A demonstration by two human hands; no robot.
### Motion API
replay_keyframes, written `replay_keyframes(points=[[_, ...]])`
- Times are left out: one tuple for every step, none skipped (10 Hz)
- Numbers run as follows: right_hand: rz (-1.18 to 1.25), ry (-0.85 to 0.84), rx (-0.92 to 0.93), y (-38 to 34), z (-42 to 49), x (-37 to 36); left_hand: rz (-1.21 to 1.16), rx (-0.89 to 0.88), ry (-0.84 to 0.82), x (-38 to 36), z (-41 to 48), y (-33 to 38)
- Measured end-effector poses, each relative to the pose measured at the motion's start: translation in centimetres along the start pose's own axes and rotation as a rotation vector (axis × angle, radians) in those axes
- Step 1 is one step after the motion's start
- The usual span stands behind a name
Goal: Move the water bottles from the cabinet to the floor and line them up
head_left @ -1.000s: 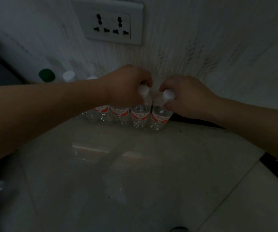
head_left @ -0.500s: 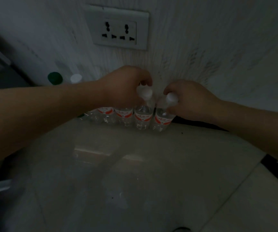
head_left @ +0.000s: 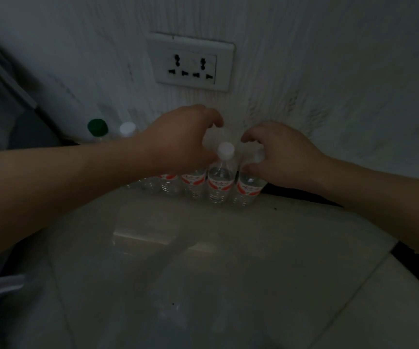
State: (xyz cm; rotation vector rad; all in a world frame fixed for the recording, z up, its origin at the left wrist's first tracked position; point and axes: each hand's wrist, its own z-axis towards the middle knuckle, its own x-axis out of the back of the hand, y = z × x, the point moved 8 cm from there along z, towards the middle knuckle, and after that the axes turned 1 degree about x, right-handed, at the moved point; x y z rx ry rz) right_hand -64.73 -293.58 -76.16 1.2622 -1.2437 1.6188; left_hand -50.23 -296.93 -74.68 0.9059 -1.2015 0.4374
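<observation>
Several clear water bottles with red and white labels stand in a row on the glossy floor [head_left: 203,260] against the wall. A white-capped bottle [head_left: 221,177] stands free between my hands. My left hand [head_left: 178,139] hovers just left of its cap, fingers apart and off it. My right hand [head_left: 281,154] curls loosely over the top of the rightmost bottle [head_left: 248,190], whose cap is blurred inside the curl. My left forearm hides the middle of the row. At the row's far left a green cap [head_left: 97,127] and a white cap [head_left: 128,128] show.
A white double wall socket [head_left: 190,61] sits on the wall above the bottles. A dark rounded object [head_left: 34,132] stands at the left by the wall. A black strip [head_left: 415,265] lies on the floor at the right.
Both hands gripped bottle caps before. Now the left hand's fingers have lifted off its bottle and the right hand's fingers have spread. The view has tilted slightly upward.
</observation>
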Motion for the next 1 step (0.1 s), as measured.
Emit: replay_keyframes(points=[[0.025,-0.028,-0.022,-0.52,0.21,-0.18,0.022,0.039,0.024,0.37,-0.36,-0.31]])
